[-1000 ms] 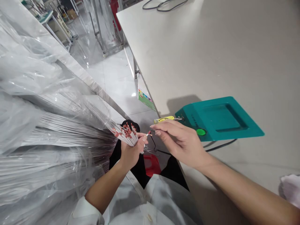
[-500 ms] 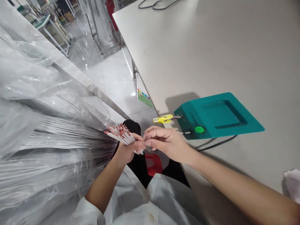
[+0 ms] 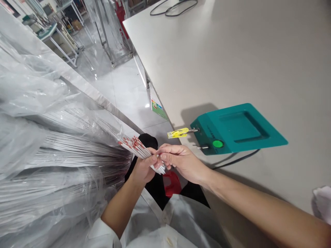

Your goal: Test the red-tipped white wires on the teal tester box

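Observation:
My left hand (image 3: 141, 169) is closed round a bundle of thin white wires with red-tipped ends (image 3: 134, 145), which fan out of clear plastic wrapping at the left. My right hand (image 3: 181, 161) is pinched at the near side of that bundle, fingertips touching my left thumb and the white wire ends (image 3: 160, 169). What the right fingers pinch is too small to name. Just right of my hands, a teal box with a green button (image 3: 238, 128) sits on the grey table (image 3: 232, 55), and a yellow clip (image 3: 177, 133) sticks out from its left side on a metal pin.
Clear plastic bags of long white wires (image 3: 46, 144) fill the left. Black cable loops (image 3: 173, 8) lie at the table's far edge. A black cord (image 3: 238, 159) runs from the teal box. A red stool (image 3: 172, 182) shows below my hands. Metal racks (image 3: 111, 38) stand on the shiny floor.
My right hand has come down and left from near the yellow clip to the wire bundle, closing against my left thumb. The small black wire it pinched earlier is no longer visible.

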### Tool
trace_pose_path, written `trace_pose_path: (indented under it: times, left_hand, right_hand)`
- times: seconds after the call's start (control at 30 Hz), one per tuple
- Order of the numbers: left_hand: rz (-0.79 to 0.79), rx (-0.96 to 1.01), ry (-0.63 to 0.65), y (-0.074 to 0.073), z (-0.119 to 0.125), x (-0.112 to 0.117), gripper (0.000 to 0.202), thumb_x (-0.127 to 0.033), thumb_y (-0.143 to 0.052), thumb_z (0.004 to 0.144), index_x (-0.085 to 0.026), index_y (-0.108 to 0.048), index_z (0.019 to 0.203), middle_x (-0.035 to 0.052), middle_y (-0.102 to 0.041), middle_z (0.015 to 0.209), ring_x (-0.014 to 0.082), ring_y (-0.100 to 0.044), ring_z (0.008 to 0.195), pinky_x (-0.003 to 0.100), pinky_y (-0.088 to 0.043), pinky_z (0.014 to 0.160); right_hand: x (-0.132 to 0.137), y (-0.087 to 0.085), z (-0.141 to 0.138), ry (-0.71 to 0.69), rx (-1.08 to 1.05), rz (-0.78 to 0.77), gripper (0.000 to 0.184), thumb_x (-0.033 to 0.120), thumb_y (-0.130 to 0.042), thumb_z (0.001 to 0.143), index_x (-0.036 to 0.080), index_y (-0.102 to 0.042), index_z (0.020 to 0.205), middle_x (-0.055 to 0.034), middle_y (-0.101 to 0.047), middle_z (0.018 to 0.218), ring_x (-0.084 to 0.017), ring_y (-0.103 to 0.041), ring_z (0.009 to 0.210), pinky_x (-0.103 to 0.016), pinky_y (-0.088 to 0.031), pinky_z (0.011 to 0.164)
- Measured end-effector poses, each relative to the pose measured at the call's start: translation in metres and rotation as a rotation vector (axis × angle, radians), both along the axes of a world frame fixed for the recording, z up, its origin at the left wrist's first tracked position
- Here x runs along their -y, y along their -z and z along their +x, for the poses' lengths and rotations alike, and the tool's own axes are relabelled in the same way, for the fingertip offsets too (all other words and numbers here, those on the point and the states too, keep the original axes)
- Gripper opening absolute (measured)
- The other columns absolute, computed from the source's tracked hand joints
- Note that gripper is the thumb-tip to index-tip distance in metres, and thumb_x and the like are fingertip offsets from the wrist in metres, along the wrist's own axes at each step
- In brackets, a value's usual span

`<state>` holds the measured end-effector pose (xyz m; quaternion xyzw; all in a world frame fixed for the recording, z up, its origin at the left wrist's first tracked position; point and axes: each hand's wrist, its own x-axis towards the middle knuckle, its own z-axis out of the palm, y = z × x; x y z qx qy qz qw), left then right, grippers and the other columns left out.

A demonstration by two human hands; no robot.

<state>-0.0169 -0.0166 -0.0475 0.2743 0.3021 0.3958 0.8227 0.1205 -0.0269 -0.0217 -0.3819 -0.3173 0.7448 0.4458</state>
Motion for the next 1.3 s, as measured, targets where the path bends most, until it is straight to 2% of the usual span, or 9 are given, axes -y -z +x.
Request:
trace_pose_path:
  times: [0.27, 0.43, 0.57, 0.67, 0.77, 0.87, 0.97, 1.1, 1.3]
  left_hand:
    - [0.17, -0.217, -0.122, -0.006, 0.005, 0.001, 0.021, -0.033, -0.066, 0.071, -0.015, -0.058, 0.066, -0.0038, -0.05, 0.048, 0.0071, -0.045, 0.045, 0.023, -0.039, 0.052]
    - [0.311, -0.584, -0.136, -0.016, -0.001, 0.009, 0.017, -0.03, -0.06, 0.077, -0.013, -0.062, 0.076, 0.001, -0.063, 0.063, 0.0055, -0.046, 0.043, 0.021, -0.035, 0.044]
    - [0.331, -0.685, -0.153, -0.019, 0.0, 0.013, 0.014, -0.027, -0.056, 0.078, -0.014, -0.06, 0.075, 0.0007, -0.063, 0.062, 0.0059, -0.048, 0.043, 0.021, -0.039, 0.045]
    - [0.318, -0.691, -0.197, -0.019, 0.002, 0.012, 0.014, -0.027, -0.057, 0.077, -0.014, -0.06, 0.072, -0.0001, -0.062, 0.06, 0.0058, -0.048, 0.043, 0.021, -0.039, 0.045]
    - [0.297, -0.649, -0.235, -0.018, 0.0, 0.01, 0.016, -0.029, -0.059, 0.077, -0.014, -0.061, 0.074, -0.0004, -0.062, 0.06, 0.0054, -0.046, 0.042, 0.021, -0.037, 0.044]
    - [0.29, -0.591, -0.232, -0.016, -0.005, 0.008, 0.017, -0.031, -0.061, 0.076, -0.014, -0.063, 0.078, 0.0001, -0.062, 0.062, 0.0055, -0.045, 0.043, 0.021, -0.036, 0.044]
    - [0.301, -0.56, -0.177, -0.016, -0.011, 0.007, 0.02, -0.034, -0.061, 0.075, -0.014, -0.063, 0.077, 0.0001, -0.062, 0.06, 0.0063, -0.046, 0.043, 0.022, -0.036, 0.045]
    - [0.323, -0.61, -0.047, -0.026, -0.011, 0.004, 0.023, -0.036, -0.062, 0.072, -0.013, -0.063, 0.071, 0.0005, -0.06, 0.056, 0.0069, -0.045, 0.042, 0.022, -0.036, 0.044]
    - [0.279, -0.84, -0.032, -0.046, 0.004, 0.002, 0.008, -0.016, -0.062, 0.063, -0.015, -0.062, 0.056, -0.0029, -0.05, 0.044, 0.0091, -0.048, 0.044, 0.022, -0.038, 0.046]
  right_hand:
    - [-0.001, 0.001, 0.002, 0.228, 0.318, 0.314, 0.018, 0.034, -0.062, 0.077, 0.017, -0.067, 0.074, -0.0009, -0.061, 0.061, -0.01, -0.053, 0.053, -0.024, -0.042, 0.05]
    - [0.003, 0.002, 0.009, 0.3, 0.945, 0.863, 0.018, 0.016, -0.047, 0.084, 0.015, -0.065, 0.082, -0.0057, -0.063, 0.078, -0.012, -0.058, 0.069, -0.024, -0.046, 0.061]
    - [0.004, -0.002, 0.016, 0.203, 1.406, 1.211, 0.022, 0.011, -0.042, 0.081, 0.014, -0.063, 0.079, -0.0067, -0.063, 0.077, -0.014, -0.056, 0.066, -0.025, -0.042, 0.059]
    - [0.003, -0.006, 0.02, -0.001, 1.508, 1.245, 0.022, 0.009, -0.042, 0.078, 0.015, -0.063, 0.076, -0.0059, -0.062, 0.074, -0.014, -0.055, 0.062, -0.026, -0.039, 0.057]
    - [0.003, -0.008, 0.022, -0.166, 1.484, 1.048, 0.02, 0.011, -0.043, 0.077, 0.016, -0.061, 0.073, -0.0046, -0.06, 0.072, -0.013, -0.053, 0.057, -0.025, -0.036, 0.052]
    - [0.003, -0.012, 0.021, -0.069, 1.255, 0.806, 0.02, 0.018, -0.042, 0.083, 0.016, -0.063, 0.084, -0.0056, -0.063, 0.078, -0.014, -0.057, 0.066, -0.024, -0.042, 0.058]
    - [0.001, -0.015, 0.018, 0.047, 0.943, 0.744, 0.021, 0.027, -0.046, 0.086, 0.017, -0.062, 0.093, -0.0069, -0.065, 0.085, -0.014, -0.06, 0.074, -0.024, -0.046, 0.064]
    - [0.0, -0.014, 0.019, 0.036, 0.884, 0.897, 0.024, 0.02, -0.042, 0.088, 0.018, -0.062, 0.075, -0.0046, -0.064, 0.075, -0.012, -0.059, 0.069, -0.023, -0.046, 0.063]
    - [0.004, -0.012, 0.021, 0.032, 1.467, 1.274, 0.023, 0.015, -0.042, 0.084, 0.015, -0.063, 0.074, -0.0063, -0.063, 0.073, -0.013, -0.056, 0.062, -0.026, -0.037, 0.054]
